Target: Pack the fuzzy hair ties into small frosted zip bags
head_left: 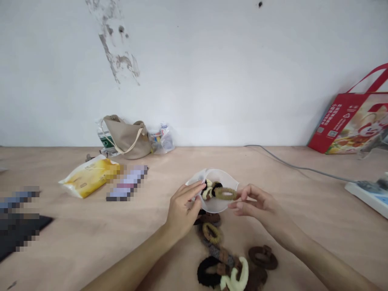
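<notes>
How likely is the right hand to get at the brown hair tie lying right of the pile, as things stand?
Likely yes. The right hand is close by, and nothing appears to lie over or in front of the brown hair tie. Its fingers would first need to come away from the clear plastic pouch.

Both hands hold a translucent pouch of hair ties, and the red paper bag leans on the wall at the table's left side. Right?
No: the head view shows the red paper bag at the table's right side. The left hand and right hand do hold the translucent pouch of hair ties.
</notes>
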Available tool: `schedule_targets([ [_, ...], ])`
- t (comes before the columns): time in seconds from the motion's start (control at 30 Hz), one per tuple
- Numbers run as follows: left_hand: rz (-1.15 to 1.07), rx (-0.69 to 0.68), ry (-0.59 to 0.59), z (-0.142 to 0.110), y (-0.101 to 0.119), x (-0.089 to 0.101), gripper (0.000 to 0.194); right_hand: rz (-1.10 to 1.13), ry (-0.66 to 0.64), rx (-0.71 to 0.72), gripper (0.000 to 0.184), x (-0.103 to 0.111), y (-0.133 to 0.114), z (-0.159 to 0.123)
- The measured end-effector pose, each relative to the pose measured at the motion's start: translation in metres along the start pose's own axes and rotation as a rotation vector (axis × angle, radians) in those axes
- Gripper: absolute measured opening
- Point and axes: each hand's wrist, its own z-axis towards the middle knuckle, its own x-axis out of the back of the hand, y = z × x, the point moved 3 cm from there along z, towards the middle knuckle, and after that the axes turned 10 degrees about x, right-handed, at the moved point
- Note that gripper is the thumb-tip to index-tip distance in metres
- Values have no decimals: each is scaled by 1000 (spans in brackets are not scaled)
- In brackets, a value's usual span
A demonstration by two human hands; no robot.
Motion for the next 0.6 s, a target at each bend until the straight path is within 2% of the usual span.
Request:
schedule_targets([
  [0.07,4,-2,3,0,0,0,36,5,87,35,29,2,0,2],
  [0.1,5,-5,3,0,0,0,35,-31,57,47,27,1,1,1],
  [0.23,2,-7,5,0,-1,-1,34,-322,-307,118,5,-15,0,-10],
  [0.33,5,-5,4,0,-2,-1,34,-506,-509,193,8,-28,-3,-21],
  [0.47,3,-9,-2,0,-1,-1,34,-600,-584,327,18,-39,-11,-26],
  [0.6,4,-10,-5,0,-1,-1,34,-671,-647,325,24,-43,-11,-26],
])
